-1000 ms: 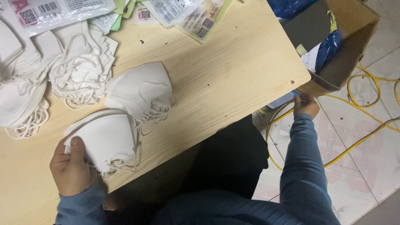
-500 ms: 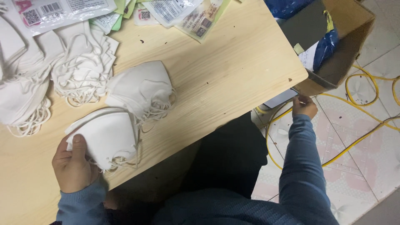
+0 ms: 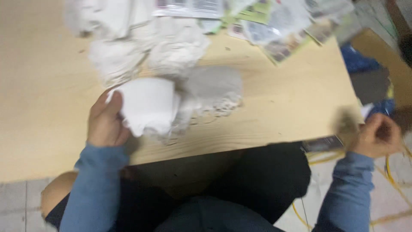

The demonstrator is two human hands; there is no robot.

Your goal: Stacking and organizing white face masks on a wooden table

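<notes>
Gripping a small stack of white cup-shaped masks point(image 3: 148, 105), our left hand point(image 3: 105, 122) has its thumb curled over the near rim and the fingers hidden behind, so it is closed around the stack just above the wooden table point(image 3: 51, 107). Right beside that stack, touching it on the far side, lies a second grey-white mask point(image 3: 212, 90) with its ear loops spilling onto the wood, and beyond that a heap of more masks point(image 3: 141, 47). Further from the stack, along the far edge, we see printed plastic packets point(image 3: 283, 34). Well to the right of the stack, off the table's corner, our right hand point(image 3: 375, 135) is curled loosely; the blur keeps us from telling whether it pinches the flat dark packet point(image 3: 322, 144) next to it. We judge the step as gathering masks while fetching a packet. Next we would need the right hand brought back to the stack, packet mouth opened.
</notes>
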